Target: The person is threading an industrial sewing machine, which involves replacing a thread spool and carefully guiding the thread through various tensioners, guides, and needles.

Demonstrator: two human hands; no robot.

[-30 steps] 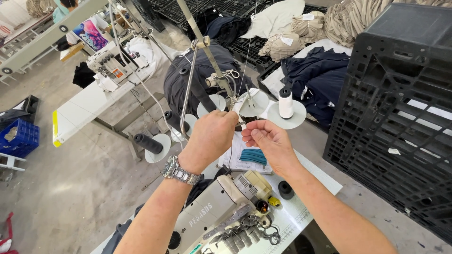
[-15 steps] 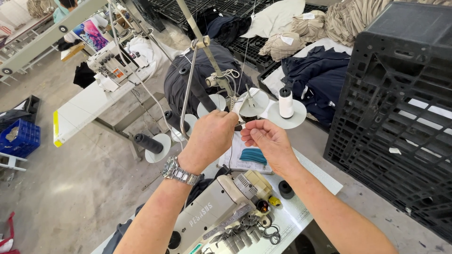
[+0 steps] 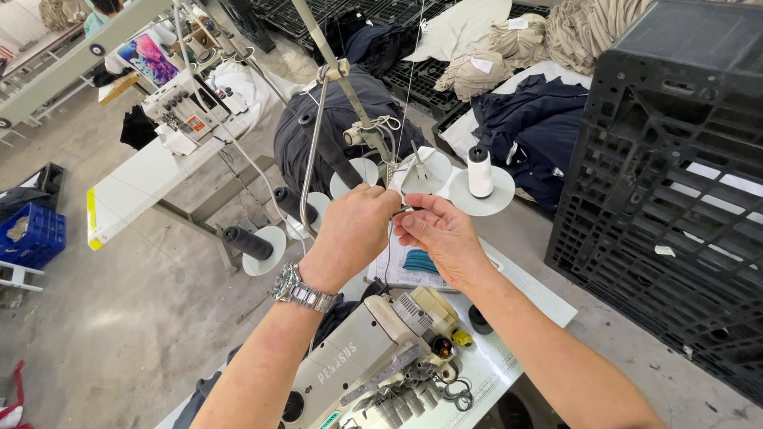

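The thread itself is too thin to make out clearly where the two hands are meeting at the centre of the frame. The left hand (image 3: 354, 230) is curling its fingers narrow against the thread stand (image 3: 350, 95), and the right hand (image 3: 437, 234) is pinching its fingertips shut just beside it, seemingly on the thread. A white spool (image 3: 479, 171) is standing upright just right of them. A sewing machine (image 3: 373, 349) is sitting below on a white table (image 3: 524, 286), over a concrete floor, with a black crate (image 3: 675, 159) at the right.

Bare forearms, no sleeves, silver metal wristwatch (image 3: 302, 291) on left wrist
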